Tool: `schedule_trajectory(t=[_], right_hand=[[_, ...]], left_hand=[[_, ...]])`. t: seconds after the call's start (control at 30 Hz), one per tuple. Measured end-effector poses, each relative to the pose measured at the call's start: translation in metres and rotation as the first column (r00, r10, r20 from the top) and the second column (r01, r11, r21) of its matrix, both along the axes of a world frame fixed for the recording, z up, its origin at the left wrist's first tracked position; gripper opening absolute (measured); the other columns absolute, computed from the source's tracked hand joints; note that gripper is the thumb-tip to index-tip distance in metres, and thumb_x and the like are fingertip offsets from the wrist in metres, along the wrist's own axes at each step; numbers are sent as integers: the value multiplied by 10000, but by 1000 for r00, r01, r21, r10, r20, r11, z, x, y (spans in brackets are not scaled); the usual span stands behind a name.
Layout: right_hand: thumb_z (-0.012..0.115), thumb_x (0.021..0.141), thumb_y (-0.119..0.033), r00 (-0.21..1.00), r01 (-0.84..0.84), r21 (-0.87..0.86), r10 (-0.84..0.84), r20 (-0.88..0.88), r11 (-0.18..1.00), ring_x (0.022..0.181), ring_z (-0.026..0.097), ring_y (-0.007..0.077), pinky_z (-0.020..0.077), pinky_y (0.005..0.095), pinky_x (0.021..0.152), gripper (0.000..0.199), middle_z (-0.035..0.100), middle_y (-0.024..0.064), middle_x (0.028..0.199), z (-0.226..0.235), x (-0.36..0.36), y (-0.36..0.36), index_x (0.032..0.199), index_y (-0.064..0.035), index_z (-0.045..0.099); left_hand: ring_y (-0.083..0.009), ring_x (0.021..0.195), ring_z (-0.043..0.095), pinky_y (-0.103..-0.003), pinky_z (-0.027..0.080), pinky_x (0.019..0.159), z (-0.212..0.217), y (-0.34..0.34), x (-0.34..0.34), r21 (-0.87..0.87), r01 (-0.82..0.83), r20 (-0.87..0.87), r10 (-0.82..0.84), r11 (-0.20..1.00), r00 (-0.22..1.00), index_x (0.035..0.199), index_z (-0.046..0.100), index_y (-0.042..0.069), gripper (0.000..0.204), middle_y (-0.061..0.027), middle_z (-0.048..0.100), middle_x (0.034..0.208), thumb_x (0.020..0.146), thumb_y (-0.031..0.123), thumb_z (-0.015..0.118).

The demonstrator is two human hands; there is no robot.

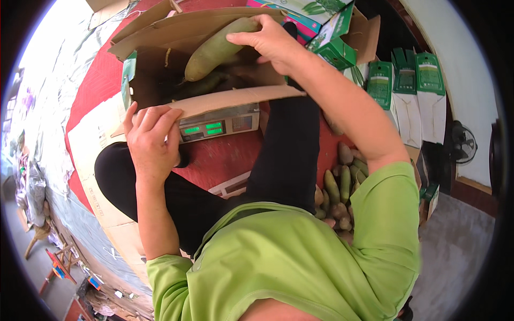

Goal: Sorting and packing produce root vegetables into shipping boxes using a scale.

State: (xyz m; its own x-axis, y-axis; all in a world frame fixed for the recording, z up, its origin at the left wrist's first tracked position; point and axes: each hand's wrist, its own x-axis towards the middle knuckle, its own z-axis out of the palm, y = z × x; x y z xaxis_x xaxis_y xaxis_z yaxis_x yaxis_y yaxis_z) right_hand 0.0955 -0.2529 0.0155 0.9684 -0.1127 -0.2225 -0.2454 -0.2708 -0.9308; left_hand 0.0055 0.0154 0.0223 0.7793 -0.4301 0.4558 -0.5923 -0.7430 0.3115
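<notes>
My right hand (274,44) grips the upper end of a long green radish (217,52), thumb on one side and fingers on the other. The radish slants over the inside of an open cardboard box (235,98), its thin tip pointing down to the left. Deeper in the box another green radish (201,85) lies in shadow; what else is inside is too dark to tell. Fingers of my left hand (152,131) are closed over the near flap at the box's left corner. Under the box sits a digital scale (243,124) with lit green displays.
More radishes (342,187) are heaped on the floor by my right side. Green and white cartons (420,101) stand at the right, near a small black fan (463,142). Other printed boxes (337,45) lie beyond my right hand. Flattened cardboard (110,198) covers the floor at left.
</notes>
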Motion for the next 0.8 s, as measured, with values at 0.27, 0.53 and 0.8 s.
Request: schedule_trajectory(t=[0.27, 0.53, 0.8], right_hand=[[692, 830, -201, 921, -250, -259, 312, 233, 933, 1019, 637, 254, 501, 350, 900, 448, 664, 182, 1089, 32, -35, -45, 1174, 59, 570], [698, 843, -172, 967, 164, 42, -169, 193, 986, 916, 613, 160, 499, 291, 782, 391, 644, 85, 1053, -16, -143, -145, 1179, -1, 596], [738, 776, -213, 900, 44, -642, -309, -307, 766, 977, 659, 276, 517, 386, 848, 372, 679, 158, 1021, -244, -349, -202, 1088, -26, 658]], left_hand=[[-227, 921, 612, -413, 369, 1027, -2, -2, 2, 41, 24, 3, -24, 999, 1000, 953, 692, 92, 191, -46, 646, 929, 775, 29, 665], [-197, 943, 633, -385, 378, 1002, -19, 2, 9, 94, 22, 49, -26, 995, 998, 1025, 711, 120, 200, -25, 680, 984, 833, 87, 668], [-185, 919, 646, -390, 410, 971, -21, 9, 10, 159, -54, 146, 31, 986, 989, 1014, 728, 123, 169, -9, 710, 986, 847, 115, 700]])
